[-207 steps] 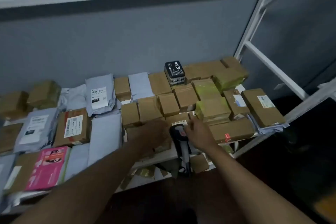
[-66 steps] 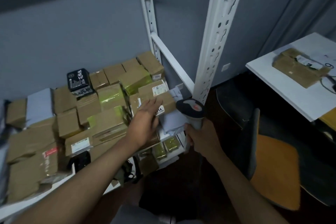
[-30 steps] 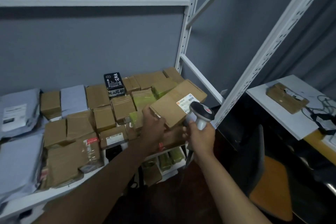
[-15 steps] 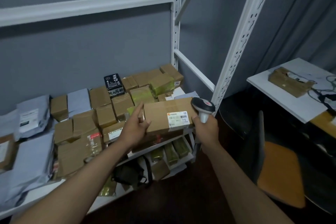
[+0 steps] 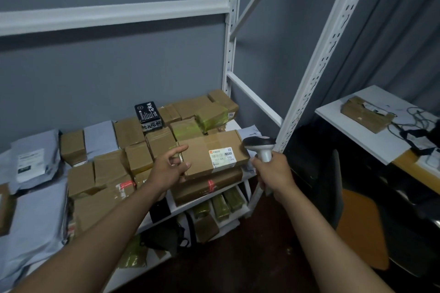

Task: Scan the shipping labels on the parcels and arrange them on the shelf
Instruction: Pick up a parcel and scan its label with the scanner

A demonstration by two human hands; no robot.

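Observation:
A long cardboard box (image 5: 209, 150) with a white shipping label (image 5: 222, 158) facing up lies on top of other brown parcels at the right end of the white shelf (image 5: 204, 200). My left hand (image 5: 170, 167) holds the box's left end, index finger over the top edge and thumb on the front corner. My right hand (image 5: 272, 171) grips the handle of a barcode scanner (image 5: 259, 144), whose dark head sits just right of the label. Many brown boxes and grey mailer bags (image 5: 35, 216) cover the shelf.
The shelf's perforated white upright (image 5: 316, 66) stands just behind the scanner. To the right a white table (image 5: 371, 143) carries a brown parcel (image 5: 366, 114) and cables, with an orange-seated chair (image 5: 357, 221) in front. Green-taped parcels (image 5: 223, 204) and a black bag (image 5: 164, 235) lie on the lower shelf.
The labelled box, lifted and tilted a second ago, now lies flat on the stack at the shelf's right end. The scanner stays by its label.

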